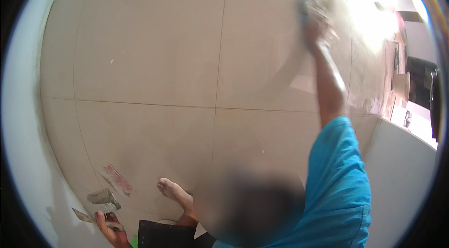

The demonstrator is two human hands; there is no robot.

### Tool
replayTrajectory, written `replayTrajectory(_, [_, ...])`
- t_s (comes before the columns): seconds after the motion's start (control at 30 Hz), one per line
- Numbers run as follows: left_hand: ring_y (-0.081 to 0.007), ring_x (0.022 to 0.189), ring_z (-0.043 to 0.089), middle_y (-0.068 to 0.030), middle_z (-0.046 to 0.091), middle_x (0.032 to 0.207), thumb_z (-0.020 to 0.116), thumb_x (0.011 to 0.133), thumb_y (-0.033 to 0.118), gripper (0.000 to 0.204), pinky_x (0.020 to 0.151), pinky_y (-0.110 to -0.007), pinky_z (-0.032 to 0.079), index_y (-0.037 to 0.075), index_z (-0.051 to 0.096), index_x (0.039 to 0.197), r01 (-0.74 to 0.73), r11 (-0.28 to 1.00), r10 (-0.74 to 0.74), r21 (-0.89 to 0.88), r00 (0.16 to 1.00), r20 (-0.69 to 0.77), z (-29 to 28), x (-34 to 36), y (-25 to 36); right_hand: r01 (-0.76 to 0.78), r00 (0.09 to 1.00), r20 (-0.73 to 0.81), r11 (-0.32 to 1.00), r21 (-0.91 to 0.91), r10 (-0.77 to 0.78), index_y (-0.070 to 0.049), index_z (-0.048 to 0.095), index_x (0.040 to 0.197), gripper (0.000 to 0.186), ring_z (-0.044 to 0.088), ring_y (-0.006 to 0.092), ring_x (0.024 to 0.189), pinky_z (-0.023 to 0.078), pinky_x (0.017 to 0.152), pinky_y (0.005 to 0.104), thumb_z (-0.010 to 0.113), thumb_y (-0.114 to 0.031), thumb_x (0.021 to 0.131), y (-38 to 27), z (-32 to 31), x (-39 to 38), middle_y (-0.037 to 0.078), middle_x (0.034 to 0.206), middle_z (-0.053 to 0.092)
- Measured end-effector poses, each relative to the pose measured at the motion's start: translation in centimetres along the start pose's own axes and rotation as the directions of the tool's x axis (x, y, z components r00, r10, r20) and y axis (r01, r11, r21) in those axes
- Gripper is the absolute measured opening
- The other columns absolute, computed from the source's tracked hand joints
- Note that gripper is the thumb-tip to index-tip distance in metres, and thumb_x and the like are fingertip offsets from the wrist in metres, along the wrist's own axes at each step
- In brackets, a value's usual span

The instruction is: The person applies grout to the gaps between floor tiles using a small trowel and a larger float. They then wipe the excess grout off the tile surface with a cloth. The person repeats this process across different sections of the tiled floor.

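My right hand (319,30) is stretched far out over the tiled floor and smeared by motion. Its fingers are around a pale, crumpled cloth-like bundle (322,7) with a dark patch on its left side; the exact kind is too blurred to tell. Down at the lower left, my left hand (111,230) is closed on a flat, putty-smeared scraper (85,215). Just beyond its fingers is a grey, caked, blade-like tool (104,197); whether the hand touches it I cannot tell. A reddish, white-smeared flat strip (118,180) lies on the floor past that.
Large beige floor tiles (149,51) with thin dark joints spread ahead. A white wall (23,107) runs along the left, and a low white wall (402,173) stands at right. Beyond it sits a cream bucket-like container (401,85). My bare foot (175,192) is near the tools.
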State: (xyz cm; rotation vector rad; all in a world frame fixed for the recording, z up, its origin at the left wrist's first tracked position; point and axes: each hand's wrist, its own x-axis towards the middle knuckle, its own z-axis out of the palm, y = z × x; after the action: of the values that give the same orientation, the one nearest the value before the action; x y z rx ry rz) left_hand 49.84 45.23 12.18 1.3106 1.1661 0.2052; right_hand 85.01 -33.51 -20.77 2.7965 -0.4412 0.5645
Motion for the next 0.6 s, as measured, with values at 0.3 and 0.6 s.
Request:
replayTrajectory(0.3, [-0.0098,0.084,0.051,0.0032,0.051,0.090,0.070,0.085,0.019,0.020,0.075,-0.025,0.044,0.013,0.053,0.095,-0.158,0.987,0.154,0.038,0.985,0.078,6.5,-3.0,-1.2,-0.298,0.943,-0.025,0.877,0.377,0.332,-0.020,0.040,0.141,0.054,0.033,0.0295,0.135,0.026,0.111,0.0475,0.050,-0.027,0.088,14.0,-16.4,-11.3,0.012,0.148,0.033])
replayTrajectory(0.6, [-0.0112,0.073,0.053,0.0012,0.053,0.078,0.072,0.082,0.014,0.027,0.069,-0.027,0.044,0.017,0.046,0.075,-0.340,0.939,0.292,0.048,0.865,0.408,17.9,-5.6,-2.6,0.367,0.483,-0.147,0.047,0.929,-0.863,-0.025,0.038,0.142,0.065,0.029,0.0319,0.136,0.024,0.109,0.0571,0.060,-0.026,0.081,-20.2,-27.4,-32.6,0.010,0.147,0.033])
